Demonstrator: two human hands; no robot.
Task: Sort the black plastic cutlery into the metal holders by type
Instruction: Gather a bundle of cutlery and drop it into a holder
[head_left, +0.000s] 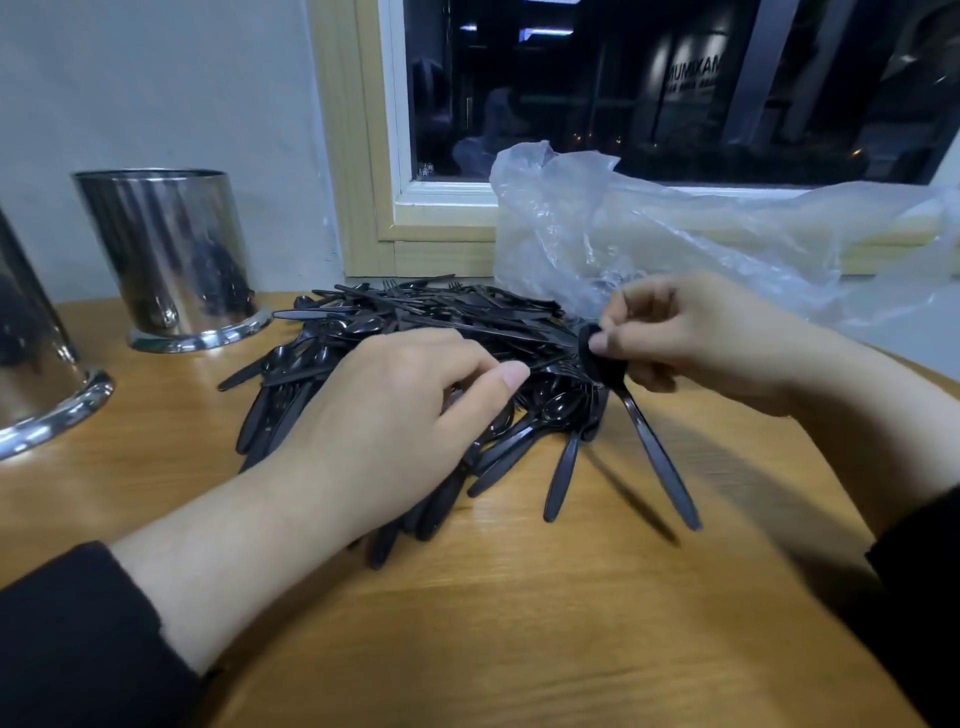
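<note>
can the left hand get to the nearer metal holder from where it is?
Probably yes. The left hand rests on the cutlery pile, and only bare table lies between it and the holder at the left edge.

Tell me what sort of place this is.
Probably a café or canteen after dark: a wooden table by a window, a pile of black plastic cutlery, and metal holders for sorting.

Black cutlery, silver holders
</note>
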